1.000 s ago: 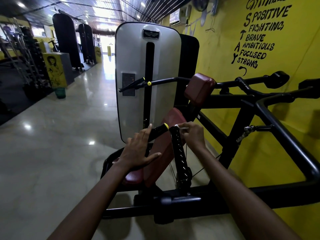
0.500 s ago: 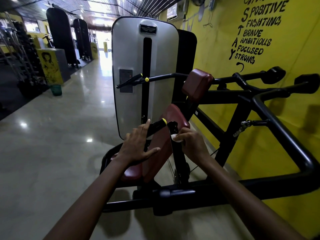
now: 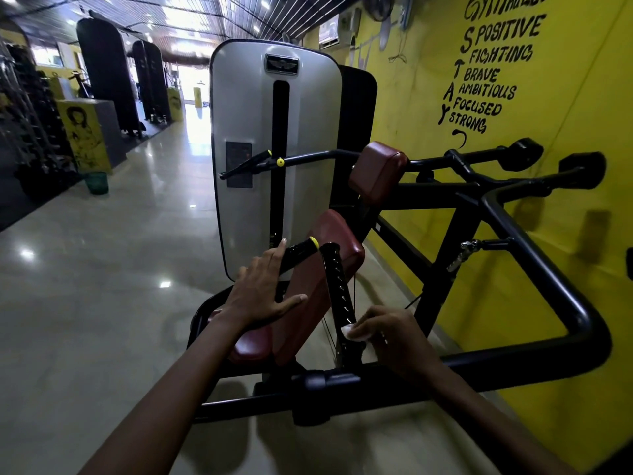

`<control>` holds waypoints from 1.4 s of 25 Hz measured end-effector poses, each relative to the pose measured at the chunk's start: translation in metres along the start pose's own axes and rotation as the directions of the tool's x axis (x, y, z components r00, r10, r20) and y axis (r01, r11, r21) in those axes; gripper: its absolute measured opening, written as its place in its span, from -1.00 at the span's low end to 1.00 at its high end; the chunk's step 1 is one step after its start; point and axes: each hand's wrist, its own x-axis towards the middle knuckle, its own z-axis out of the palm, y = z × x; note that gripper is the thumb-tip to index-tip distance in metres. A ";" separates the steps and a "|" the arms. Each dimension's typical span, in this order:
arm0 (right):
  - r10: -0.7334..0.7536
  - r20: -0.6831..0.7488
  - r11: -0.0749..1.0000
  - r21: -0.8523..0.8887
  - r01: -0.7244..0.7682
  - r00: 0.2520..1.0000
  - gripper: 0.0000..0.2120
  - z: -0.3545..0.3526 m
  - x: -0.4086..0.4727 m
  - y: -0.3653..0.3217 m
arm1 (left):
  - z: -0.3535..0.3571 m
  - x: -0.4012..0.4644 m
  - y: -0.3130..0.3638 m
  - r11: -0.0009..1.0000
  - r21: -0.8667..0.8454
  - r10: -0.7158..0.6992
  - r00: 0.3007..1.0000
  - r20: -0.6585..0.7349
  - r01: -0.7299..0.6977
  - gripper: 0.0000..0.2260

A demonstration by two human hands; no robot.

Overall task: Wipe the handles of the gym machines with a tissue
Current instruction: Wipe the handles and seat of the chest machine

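- A small white tissue is pinched in the right hand and pressed against the lower end of the upright black handle.
- The left hand is laid flat, fingers straight, on the yellow-tipped handle just beside it.
- Maroon pads are seen right behind, yellow wall to the right.

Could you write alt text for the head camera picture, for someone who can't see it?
A person's right hand presses a white tissue against the lower part of a black upright handle on a gym machine beside a yellow wall. The left hand, fingers straight, rests on a yellow-tipped handle.
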 end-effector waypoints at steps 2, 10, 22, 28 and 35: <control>0.033 -0.093 0.999 0.042 -0.029 0.995 -0.92 -0.014 0.017 0.002 | 0.000 0.000 0.000 1.000 -0.003 -0.002 1.000 -0.007 0.002 -0.04; 0.398 -0.320 0.903 0.302 -0.305 0.860 -0.84 0.007 0.128 0.030 | 0.001 -0.001 0.001 1.000 0.008 -0.001 1.000 -0.029 0.002 -0.03; 0.421 -0.115 0.823 0.465 -0.326 0.900 -0.78 0.022 0.058 0.037 | 0.003 0.001 0.003 0.999 0.035 -0.016 0.999 -0.039 0.017 0.00; 0.372 0.078 0.853 0.364 -0.374 0.925 -0.85 0.002 0.013 0.019 | 0.005 0.001 0.002 0.999 0.026 -0.018 0.999 -0.039 0.019 -0.01; 0.313 0.287 0.891 0.243 -0.384 0.906 -0.84 -0.022 0.017 0.019 | 0.004 0.000 0.002 1.000 0.015 -0.015 0.999 -0.047 0.015 -0.01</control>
